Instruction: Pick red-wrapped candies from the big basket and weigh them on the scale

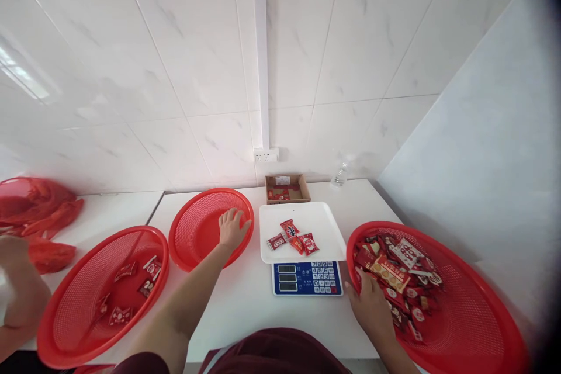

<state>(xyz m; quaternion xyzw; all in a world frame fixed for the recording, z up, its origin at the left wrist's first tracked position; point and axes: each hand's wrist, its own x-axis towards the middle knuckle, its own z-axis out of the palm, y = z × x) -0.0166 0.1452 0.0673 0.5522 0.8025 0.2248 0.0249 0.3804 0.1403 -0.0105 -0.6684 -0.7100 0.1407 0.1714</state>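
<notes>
My left hand is over the right side of a round red plastic basket, fingers spread and nothing held. My right hand grips the near-left rim of a large red basket, thumb outside and fingers inside. Many red-wrapped snack packets are heaped in that basket. Between my hands stands a blue digital scale with a white tray. Several small red snack packets lie on the tray.
Another red basket at left holds several packets. Behind the scale is a cardboard box with red packets inside, and a clear plastic bottle. Red plastic bags lie far left, near another person's arm. A tiled wall closes the back.
</notes>
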